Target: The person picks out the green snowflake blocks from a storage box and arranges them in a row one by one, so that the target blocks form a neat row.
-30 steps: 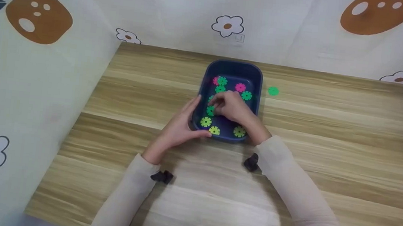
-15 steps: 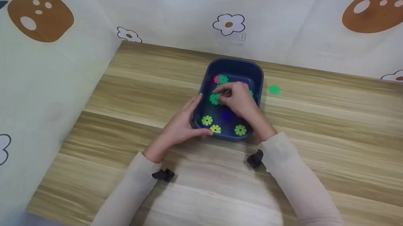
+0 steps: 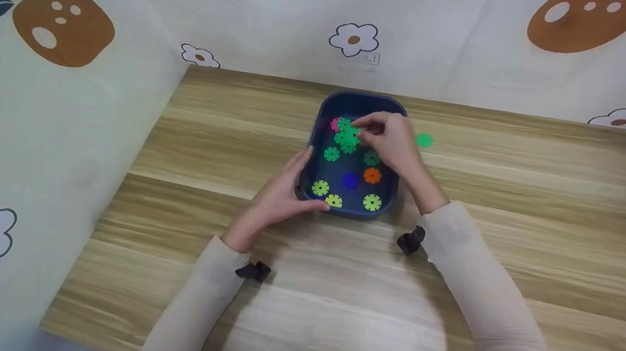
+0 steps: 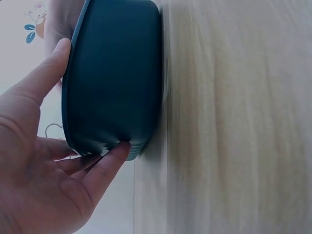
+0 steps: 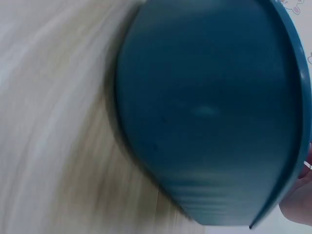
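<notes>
L hand [image 3: 282, 195] is gripping blue tub [image 3: 364, 104] at near L corner; R hand [image 3: 392, 140] is pinching green notched disc [image 3: 353, 135] over tub, w/ other discs [image 3: 372, 175] lying inside; tub's sitting on surface [image 3: 516, 232].

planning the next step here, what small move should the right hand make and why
Probably carry the green piece out beside the green disc: the right hand appears to pinch that piece over the blue tub, and the disc lies on the table.
</notes>
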A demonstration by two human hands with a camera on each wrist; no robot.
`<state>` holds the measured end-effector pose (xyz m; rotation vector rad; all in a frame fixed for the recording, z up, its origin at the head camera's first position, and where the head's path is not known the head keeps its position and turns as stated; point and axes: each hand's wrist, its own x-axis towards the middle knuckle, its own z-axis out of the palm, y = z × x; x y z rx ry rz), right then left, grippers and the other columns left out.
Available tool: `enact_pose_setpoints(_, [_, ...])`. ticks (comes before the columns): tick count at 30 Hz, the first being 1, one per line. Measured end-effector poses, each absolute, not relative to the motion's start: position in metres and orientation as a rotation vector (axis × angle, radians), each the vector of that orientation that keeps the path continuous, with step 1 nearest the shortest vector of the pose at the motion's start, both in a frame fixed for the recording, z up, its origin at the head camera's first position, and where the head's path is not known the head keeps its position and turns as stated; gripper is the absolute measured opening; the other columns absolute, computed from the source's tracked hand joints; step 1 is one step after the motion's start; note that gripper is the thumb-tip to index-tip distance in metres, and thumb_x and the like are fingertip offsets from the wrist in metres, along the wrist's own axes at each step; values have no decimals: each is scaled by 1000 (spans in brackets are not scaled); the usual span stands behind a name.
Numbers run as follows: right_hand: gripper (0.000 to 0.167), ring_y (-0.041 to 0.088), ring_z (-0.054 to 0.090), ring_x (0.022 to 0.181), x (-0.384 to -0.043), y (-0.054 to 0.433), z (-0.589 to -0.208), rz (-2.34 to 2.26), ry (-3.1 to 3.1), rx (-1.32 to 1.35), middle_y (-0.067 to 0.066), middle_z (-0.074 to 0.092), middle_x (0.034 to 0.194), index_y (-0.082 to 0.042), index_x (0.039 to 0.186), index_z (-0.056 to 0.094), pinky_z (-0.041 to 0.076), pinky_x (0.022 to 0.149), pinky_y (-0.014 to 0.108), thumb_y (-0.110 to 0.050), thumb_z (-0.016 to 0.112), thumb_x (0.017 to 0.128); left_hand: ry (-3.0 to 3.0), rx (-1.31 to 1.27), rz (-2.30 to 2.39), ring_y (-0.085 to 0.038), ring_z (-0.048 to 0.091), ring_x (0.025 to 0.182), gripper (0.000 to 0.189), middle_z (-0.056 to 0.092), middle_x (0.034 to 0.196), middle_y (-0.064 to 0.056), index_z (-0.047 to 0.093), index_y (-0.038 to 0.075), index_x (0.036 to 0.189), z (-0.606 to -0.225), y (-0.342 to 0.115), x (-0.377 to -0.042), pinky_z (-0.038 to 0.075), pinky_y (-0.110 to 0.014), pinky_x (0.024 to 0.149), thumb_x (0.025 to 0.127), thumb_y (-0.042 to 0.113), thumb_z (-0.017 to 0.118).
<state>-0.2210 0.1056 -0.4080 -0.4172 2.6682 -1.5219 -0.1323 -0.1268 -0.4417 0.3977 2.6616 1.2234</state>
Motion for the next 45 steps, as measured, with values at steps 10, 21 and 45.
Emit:
enact_pose_setpoints(10, [15, 21, 64, 78, -228, 132, -407, -1634, 2682, -276, 11, 69, 94, -2, 104, 73, 54, 70, 24, -2, 67, 90, 2680, 420, 1191, -29, 21, 142, 115, 17, 158, -18, 16, 11, 156, -440, -127, -131, 23, -43, 113, 70, 53, 81])
enact_pose_setpoints(21, [17, 18, 63, 79, -235, 163, -405, -1676, 2738, -163, 11, 67, 95, -2, 105, 73, 54, 68, 20, -2, 67, 89, 2681, 408, 1176, -27, 22, 142, 116, 17, 159, -15, 16, 11, 156, -439, -127, -130, 24, -40, 113, 70, 51, 82])
enact_pose_setpoints(45, [17, 6, 64, 73, -243, 217, -424, -1772, 2743, 29, 4, 65, 85, 4, 103, 71, 53, 65, 16, 1, 68, 87, 2693, 426, 1179, -28, 20, 143, 116, 17, 159, -15, 16, 12, 156, -442, -127, -131, 22, -41, 113, 69, 55, 81])
